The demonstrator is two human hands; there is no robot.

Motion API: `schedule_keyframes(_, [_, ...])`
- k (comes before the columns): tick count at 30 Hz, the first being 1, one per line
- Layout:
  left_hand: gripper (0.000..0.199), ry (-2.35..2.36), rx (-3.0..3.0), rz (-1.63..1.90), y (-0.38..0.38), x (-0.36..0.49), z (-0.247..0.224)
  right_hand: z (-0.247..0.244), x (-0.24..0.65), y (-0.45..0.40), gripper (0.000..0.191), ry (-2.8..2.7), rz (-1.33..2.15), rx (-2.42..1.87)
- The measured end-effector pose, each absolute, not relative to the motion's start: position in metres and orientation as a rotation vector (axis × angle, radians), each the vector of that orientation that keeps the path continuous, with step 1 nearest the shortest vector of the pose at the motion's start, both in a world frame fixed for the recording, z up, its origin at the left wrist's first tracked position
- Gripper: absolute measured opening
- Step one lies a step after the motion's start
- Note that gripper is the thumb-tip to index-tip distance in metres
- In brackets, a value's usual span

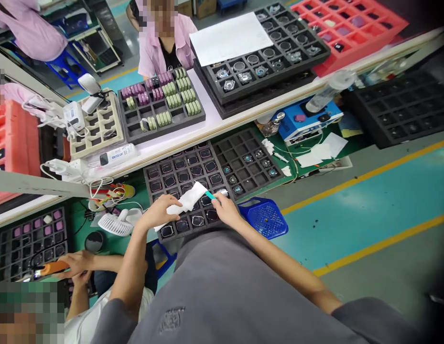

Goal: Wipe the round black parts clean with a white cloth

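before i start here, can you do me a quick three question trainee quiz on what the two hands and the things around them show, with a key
1. True or false: the left hand holds the crumpled white sheet.
2. What is the right hand holding? a) a white fan b) a small teal item c) a sheet of glass
3. Fill in the colour: the perforated stool is ____.

Key: 1 true; 2 b; 3 blue.

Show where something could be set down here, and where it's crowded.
Bare: the white shelf between the pad tray and the stacked black trays; the blue stool's seat beside the right forearm. Crowded: the frame-filled tray under the left hand and right hand.
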State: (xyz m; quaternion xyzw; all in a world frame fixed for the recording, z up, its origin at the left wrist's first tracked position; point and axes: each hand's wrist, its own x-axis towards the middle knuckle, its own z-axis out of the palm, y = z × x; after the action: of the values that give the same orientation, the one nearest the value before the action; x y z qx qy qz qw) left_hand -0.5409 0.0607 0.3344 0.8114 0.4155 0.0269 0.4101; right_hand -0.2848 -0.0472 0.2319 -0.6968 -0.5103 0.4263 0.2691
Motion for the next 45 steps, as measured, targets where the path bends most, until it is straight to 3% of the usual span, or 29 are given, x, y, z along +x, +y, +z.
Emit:
schedule_keyframes(4, [0.056, 1.239, 1.818, 0.277, 0.073, -0.528, 0.309, 0.239, -0.285, -0.053, 0.025, -1.425, 1.125, -1.868])
schedule_keyframes(7, [0.077, 1.132, 1.677, 0.296, 0.085, -0.495, 0.292, 0.246, -0.286, -0.056, 0.027, -1.454, 1.115, -1.839])
schedule_keyframes(12, [0.048, 0.912, 1.541, 0.170, 0.086, -0.467, 0.283, 0.256, -0.284, -0.059, 0.030, -1.444, 1.084, -1.825])
schedule_keyframes(27, [0.026, 1.001, 1.376, 0.239, 0.040, -0.449, 0.313, 0.275, -0.266, -0.081, 0.030, -1.458, 1.051, -1.911])
schedule_keyframes(45, [0.043, 1.082, 1.187, 0.232, -0.024, -0.435, 0.366, 0.306, -0.252, -0.129, 0.041, -1.504, 0.817, -1.584])
